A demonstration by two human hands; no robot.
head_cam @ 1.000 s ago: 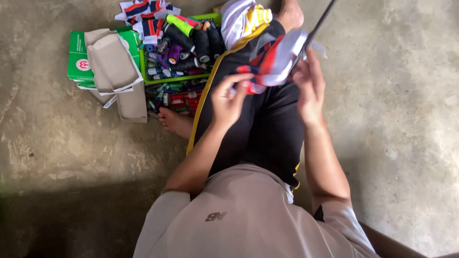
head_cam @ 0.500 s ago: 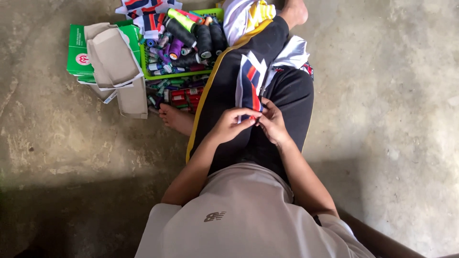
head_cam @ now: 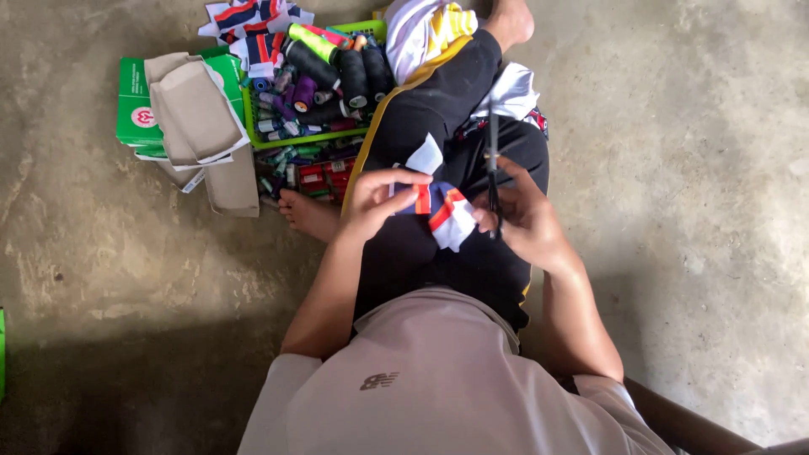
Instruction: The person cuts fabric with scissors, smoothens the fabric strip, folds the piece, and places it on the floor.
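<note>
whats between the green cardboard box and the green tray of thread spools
In the head view, folded grey-brown cardboard pieces lie there, overlapping the green cardboard box and reaching the green plastic tray of thread spools.

A fabric piece (head_cam: 438, 206) is held over the lap, between the left hand (head_cam: 379, 198) on its left and the right hand (head_cam: 522, 219) on its right; a pair of scissors (head_cam: 494, 168) is gripped upright in the right hand, just beside the piece. On the concrete floor (head_cam: 674, 211), left of the raised leg, a tray of thread spools (head_cam: 324, 84) is set, with a bare foot (head_cam: 308, 215) just in front of it. Left of the tray a cardboard box (head_cam: 135, 109) lies, with folded paper bags (head_cam: 198, 114) resting on it. More fabric pieces (head_cam: 249, 21) are piled behind the tray.
</note>
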